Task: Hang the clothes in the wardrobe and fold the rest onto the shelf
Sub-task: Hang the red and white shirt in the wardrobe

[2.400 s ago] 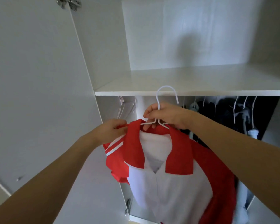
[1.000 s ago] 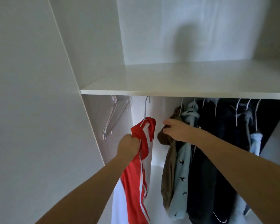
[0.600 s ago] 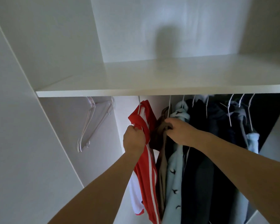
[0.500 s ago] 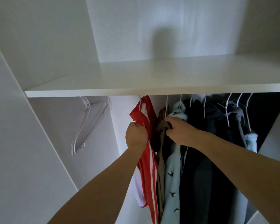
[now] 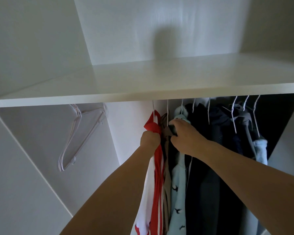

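Two hands are up inside the wardrobe right now, both busy at the rail under the white shelf (image 5: 143, 97). Main thing here is the red and white shirt (image 5: 157, 175), red with white stripes down the side and a white panel on its left edge. It's on a thin white hanger (image 5: 153, 112) whose hook goes up behind the shelf edge, so it looks hung already. It's the leftmost garment in the row, pressed right against a brown one (image 5: 166, 177), then a light blue top with little dark bird prints (image 5: 177, 197), then a bunch of dark clothes (image 5: 214, 167) further right.

Left hand (image 5: 149, 139) is a closed fist bunched around the red fabric near the shoulder, so the shirt hangs mostly below the grip, with just the collar bit poking above. Right hand (image 5: 185, 138) has fingers curled into the brown garment's neck area, just beside the left hand.

Shirt's long axis runs straight up and down, collar up, turned edge-on to me.

Off to the left, a few empty pale hangers (image 5: 78, 136) dangle together, well apart from the clothes.
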The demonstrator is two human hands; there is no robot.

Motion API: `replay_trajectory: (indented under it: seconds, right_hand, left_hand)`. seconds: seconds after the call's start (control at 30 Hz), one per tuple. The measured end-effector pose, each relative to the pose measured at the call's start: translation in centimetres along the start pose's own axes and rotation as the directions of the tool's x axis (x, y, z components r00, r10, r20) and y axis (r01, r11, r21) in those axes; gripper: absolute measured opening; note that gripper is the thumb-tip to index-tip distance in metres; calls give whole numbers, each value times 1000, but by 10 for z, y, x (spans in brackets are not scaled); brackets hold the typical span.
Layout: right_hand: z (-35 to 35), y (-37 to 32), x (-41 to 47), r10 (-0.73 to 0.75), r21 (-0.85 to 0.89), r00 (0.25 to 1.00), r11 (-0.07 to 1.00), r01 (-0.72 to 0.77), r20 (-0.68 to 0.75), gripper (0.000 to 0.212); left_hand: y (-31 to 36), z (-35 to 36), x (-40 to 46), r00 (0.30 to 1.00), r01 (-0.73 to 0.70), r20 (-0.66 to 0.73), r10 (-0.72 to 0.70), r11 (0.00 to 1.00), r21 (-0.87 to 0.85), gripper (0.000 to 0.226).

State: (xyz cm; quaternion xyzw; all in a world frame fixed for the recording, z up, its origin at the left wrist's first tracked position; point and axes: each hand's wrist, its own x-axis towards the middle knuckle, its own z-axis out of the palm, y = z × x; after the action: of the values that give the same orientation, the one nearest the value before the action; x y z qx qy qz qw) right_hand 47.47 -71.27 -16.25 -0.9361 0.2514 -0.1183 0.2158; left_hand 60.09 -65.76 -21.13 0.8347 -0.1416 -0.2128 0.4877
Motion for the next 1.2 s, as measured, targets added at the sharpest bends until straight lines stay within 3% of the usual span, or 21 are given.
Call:
replay_trajectory:
  seconds: [0.1, 0.27, 0.4, 0.5, 0.6, 0.7, 0.8, 0.97, 1.2]
  right_hand:
    - [-3, 4, -1, 23, -4, 1000, 1000, -23, -11, 54]
    - [-4, 8, -2, 15, 2, 999, 1000, -15, -48, 54]
    - [-3, 11, -5, 15, -7, 998, 1000, -16, -58, 52]
    - [-4, 15, -10, 18, -3, 998, 1000, -18, -67, 54]
    - [-9, 15, -25, 51, 19, 996, 999, -50, -76, 49]
    - [-13, 13, -54, 93, 54, 994, 995, -89, -64, 47]
    - [-23, 12, -96, 155, 69, 986, 986, -151, -56, 44]
    - [-38, 15, -168, 244, 39, 966, 970, -241, -86, 54]
    - [-11, 14, -252, 426, 31, 897, 905, -425, -122, 49]
  left_hand:
    - [1, 5, 0, 999, -9, 39, 9, 1000, 9, 29]
    - [4, 11, -7, 992, -96, 92, 82, 982, 163, 29]
    - [16, -1, -12, 973, 27, 217, -80, 970, 241, 28]
    - [18, -8, -16, 969, -75, 242, -46, 881, 468, 32]
    - [14, -16, -28, 963, -271, 197, 186, 702, 659, 24]
    - [8, -30, -52, 884, -452, 252, 394, 577, 681, 24]
    - [-2, -44, -85, 761, -613, 352, 545, 428, 664, 25]
    - [-23, -50, -137, 670, -716, 462, 581, 342, 609, 34]
    - [-57, -35, -203, 551, -823, 525, 648, 320, 469, 45]
